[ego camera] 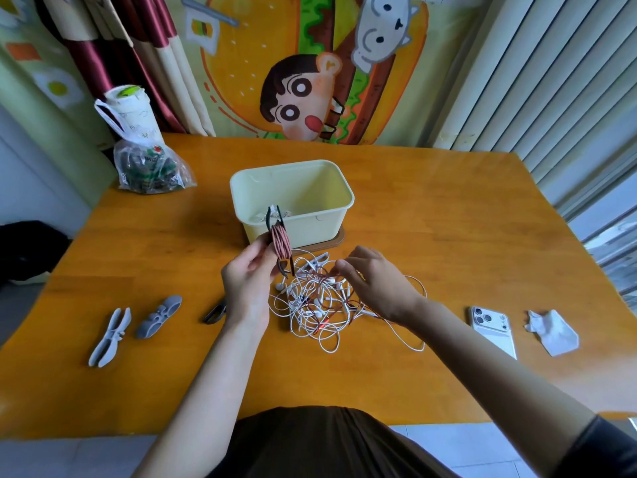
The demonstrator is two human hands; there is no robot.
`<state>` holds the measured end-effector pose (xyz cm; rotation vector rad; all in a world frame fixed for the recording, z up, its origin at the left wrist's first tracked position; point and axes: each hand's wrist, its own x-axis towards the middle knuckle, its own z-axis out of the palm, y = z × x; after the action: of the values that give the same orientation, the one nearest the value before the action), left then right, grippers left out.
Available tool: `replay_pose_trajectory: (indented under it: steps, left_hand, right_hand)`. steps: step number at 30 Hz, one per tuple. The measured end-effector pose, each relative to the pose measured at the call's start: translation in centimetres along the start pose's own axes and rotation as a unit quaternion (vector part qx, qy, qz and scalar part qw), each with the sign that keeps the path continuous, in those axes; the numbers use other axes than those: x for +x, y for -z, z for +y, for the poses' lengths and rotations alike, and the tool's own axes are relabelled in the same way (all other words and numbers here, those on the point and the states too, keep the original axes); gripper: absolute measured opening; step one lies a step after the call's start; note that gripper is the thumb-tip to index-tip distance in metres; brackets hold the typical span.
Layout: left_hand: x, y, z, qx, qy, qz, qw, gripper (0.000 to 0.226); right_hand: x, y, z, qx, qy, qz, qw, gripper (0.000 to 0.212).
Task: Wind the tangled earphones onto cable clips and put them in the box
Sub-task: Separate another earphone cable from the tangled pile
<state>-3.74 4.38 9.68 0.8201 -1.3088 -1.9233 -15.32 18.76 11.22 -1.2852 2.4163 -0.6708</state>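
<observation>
Left hand [246, 277] fingers grip dark cable clip [281, 246] wound with reddish cord; right hand [374, 281] fingers pinch strand above tangled white earphones [320, 305]; cream box [293, 198] behind.

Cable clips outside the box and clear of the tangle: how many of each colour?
Grey: 2, a pale clip and a darker clip.
Black: 2, a wound clip in the left hand and a bare clip on the table.
Total: 4.
</observation>
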Motion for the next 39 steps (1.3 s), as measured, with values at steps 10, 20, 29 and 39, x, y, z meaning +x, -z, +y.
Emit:
replay_pose_trajectory:
  steps: [10, 20, 29, 39]
  left_hand:
    - [-0.7, -1.2, -0.1, -0.028, 0.022, -0.025, 0.999, 0.021]
    - [-0.8, -2.0, 0.2, -0.086, 0.046, -0.022, 0.995, 0.026]
    - [-0.4, -1.4, 1.2, -0.107, 0.056, 0.025, 0.992, 0.025]
    - [-0.6, -2.1, 1.8, -0.08, 0.038, 0.002, 0.996, 0.027]
  right_hand:
    - [-0.4, -1.7, 0.3, -0.03, -0.022, -0.046, 0.998, 0.048]
    - [0.0, -4.0, -2.9, 0.144, 0.022, 0.039, 0.989, 0.026]
    - [0.2, -3.8, -2.5, 0.047, -0.019, 0.053, 0.997, 0.02]
    - [0.3, -2.3, -3.7, 0.052, -0.017, 0.109, 0.993, 0.082]
